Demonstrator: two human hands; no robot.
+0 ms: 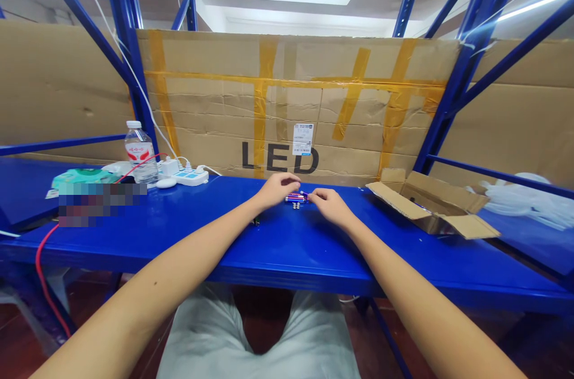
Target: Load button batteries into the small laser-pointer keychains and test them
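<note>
Both my arms reach forward over the blue shelf top (287, 247). A small pack of batteries (296, 198), red and blue with silver ends, lies between my hands near the back of the shelf. My left hand (277, 189) has its fingers curled over the pack's left end. My right hand (326, 204) pinches the pack's right end with its fingertips. A small dark object (256, 222) lies on the shelf just under my left wrist; what it is cannot be made out.
An open cardboard box (433, 208) sits at the right. At the left stand a water bottle (140, 153), a white power strip (191, 176) with plugs and a red cable (42, 274). A taped cardboard wall (296, 104) marked LED backs the shelf.
</note>
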